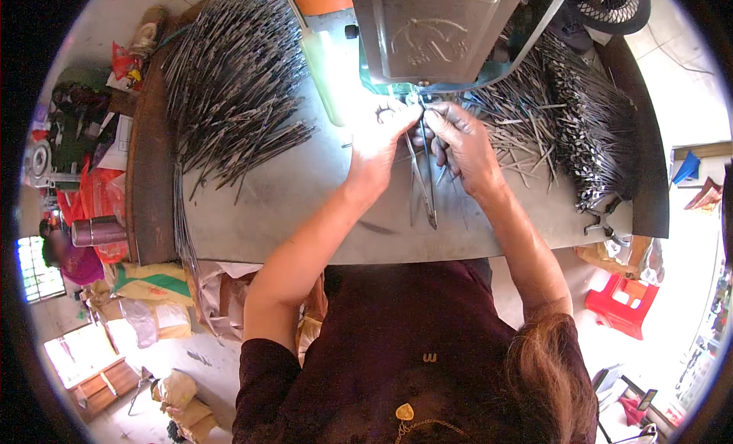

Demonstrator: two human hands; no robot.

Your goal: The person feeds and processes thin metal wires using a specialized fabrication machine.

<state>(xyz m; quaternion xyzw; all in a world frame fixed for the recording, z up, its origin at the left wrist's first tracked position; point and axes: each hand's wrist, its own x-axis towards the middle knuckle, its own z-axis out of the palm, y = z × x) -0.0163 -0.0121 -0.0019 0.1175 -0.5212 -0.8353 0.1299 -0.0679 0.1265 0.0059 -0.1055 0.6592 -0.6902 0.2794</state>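
Under the head of a bench machine, both my hands meet at its lower edge. My left hand, partly washed out by the lamp's glare, has thumb and fingers pinched on thin metal strips. From the right, my right hand pinches the same strips near their upper end, its fingertips darkened. The strips hang down toward me over the grey metal tabletop, their lower ends close together. Where their top ends meet the machine is too bright and small to make out.
A large heap of thin dark metal strips lies to the left, with another bundle and loose strips on the right. A bright lamp stands beside the machine. A red plastic stool is at the right, below the table.
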